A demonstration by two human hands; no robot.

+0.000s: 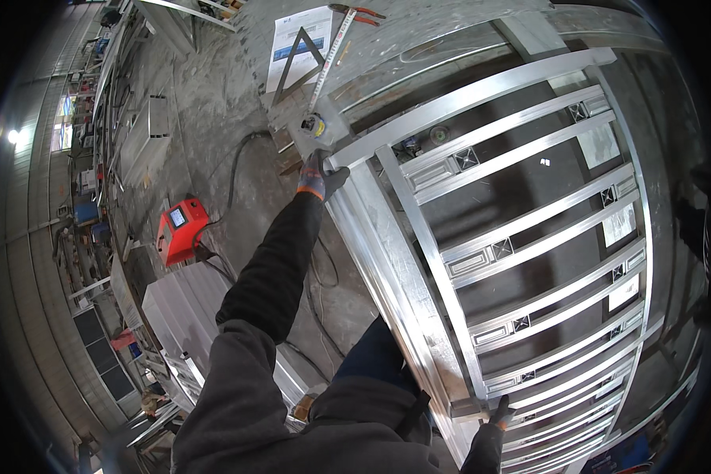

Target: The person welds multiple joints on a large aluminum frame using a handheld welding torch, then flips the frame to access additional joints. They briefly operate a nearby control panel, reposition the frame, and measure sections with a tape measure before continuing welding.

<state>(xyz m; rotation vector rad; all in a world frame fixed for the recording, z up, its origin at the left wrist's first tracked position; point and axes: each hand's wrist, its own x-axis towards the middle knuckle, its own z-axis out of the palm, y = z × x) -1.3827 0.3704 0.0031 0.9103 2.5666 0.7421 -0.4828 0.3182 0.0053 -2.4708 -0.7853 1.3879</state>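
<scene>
A large silvery metal frame [432,259] with several paired crossbars lies in front of me and to the right. My left hand [321,175], in a dark glove with an orange cuff, is closed round the frame's far left corner. Lower down, my right hand [501,412] in a similar glove grips the near side rail, its fingers partly hidden. Under that rail runs a long shiny beam [395,272]. Just beyond my left hand sits a tape measure [314,124], its blade drawn out away from me. Small black X-marked squares [502,249] show between the paired bars.
A triangular metal square [291,65] rests on a printed sheet [314,31], with red-handled pliers [365,14] beside it. Left on the floor stands a red machine with a small screen [180,230]. A dark cable [233,170] curves across the floor.
</scene>
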